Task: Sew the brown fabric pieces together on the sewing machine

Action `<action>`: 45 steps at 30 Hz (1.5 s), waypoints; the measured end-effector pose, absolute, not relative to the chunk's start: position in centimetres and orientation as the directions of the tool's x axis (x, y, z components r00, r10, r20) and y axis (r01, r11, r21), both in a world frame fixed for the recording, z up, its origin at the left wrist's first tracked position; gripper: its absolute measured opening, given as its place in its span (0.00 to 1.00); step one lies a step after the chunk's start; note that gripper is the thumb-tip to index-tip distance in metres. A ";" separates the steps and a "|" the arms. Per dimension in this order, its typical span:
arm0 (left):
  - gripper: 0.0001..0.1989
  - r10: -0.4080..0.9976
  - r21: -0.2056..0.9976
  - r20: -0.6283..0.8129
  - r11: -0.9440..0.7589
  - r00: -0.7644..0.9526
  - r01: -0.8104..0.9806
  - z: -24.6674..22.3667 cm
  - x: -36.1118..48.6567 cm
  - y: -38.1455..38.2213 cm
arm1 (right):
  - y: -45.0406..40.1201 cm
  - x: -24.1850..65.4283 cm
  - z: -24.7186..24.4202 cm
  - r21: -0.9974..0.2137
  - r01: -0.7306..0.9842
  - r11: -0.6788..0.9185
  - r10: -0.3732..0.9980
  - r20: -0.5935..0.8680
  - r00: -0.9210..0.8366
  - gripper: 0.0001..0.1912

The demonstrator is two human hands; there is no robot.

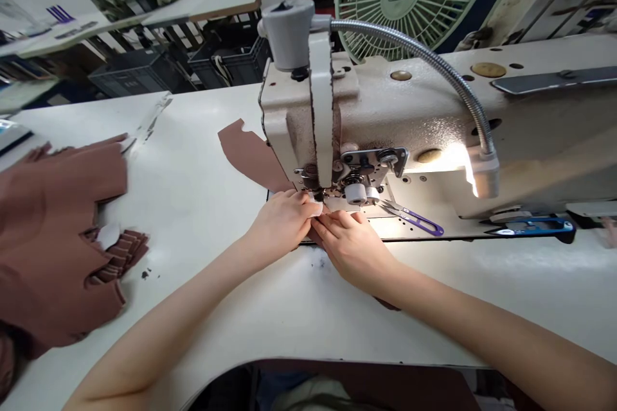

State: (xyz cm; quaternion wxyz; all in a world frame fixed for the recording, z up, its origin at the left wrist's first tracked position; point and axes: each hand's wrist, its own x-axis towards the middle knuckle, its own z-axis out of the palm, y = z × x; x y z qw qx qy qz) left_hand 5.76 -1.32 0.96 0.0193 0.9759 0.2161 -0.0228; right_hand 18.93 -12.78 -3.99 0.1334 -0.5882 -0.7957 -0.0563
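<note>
Bending over an industrial sewing machine (294, 122), the person brings both hands together just under its head. The left hand (282, 221) pinches a small white tab (315, 209) at its fingertips, while the right hand (354, 247), loosely curled, bears down on brown fabric beside it. A brown fabric panel (250, 154) runs from under the hands toward the far left across the white table (193, 205). Work this close to the needle goes best with the layers held flat and the fingertips kept clear. Purple-handled thread snips (412, 220) lie just right of the hands, and a pile of brown fabric pieces (58, 231) sits at the left. The fingers hide the needle and the fabric edges, so whether the right hand actually grips anything cannot be told.
</note>
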 end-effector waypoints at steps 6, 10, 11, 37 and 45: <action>0.13 0.424 -0.010 -0.110 -0.905 0.899 0.426 1.7 6.4 -1.3 | -12.7 17.4 -3.8 -0.209 0.933 0.292 0.921 0.326 -0.215 0.15; 0.12 0.407 -0.021 -0.101 -0.913 0.908 0.407 1.2 6.8 -1.2 | -12.6 16.9 -4.1 -0.317 0.879 0.357 0.905 0.351 -0.241 0.14; 0.12 0.401 -0.020 -0.097 -0.916 0.911 0.401 1.1 6.9 -1.2 | -12.5 16.8 -4.2 -0.330 0.869 0.369 0.902 0.354 -0.248 0.14; 0.14 0.298 0.134 0.159 -0.951 0.941 0.279 -0.8 4.6 0.2 | -13.7 15.4 -4.4 -0.263 0.892 0.368 0.920 0.242 -0.308 0.27; 0.13 0.286 0.095 0.130 -0.957 0.949 0.275 -1.5 5.4 1.1 | -12.4 15.3 -4.2 -0.183 0.916 0.357 0.929 0.172 -0.328 0.29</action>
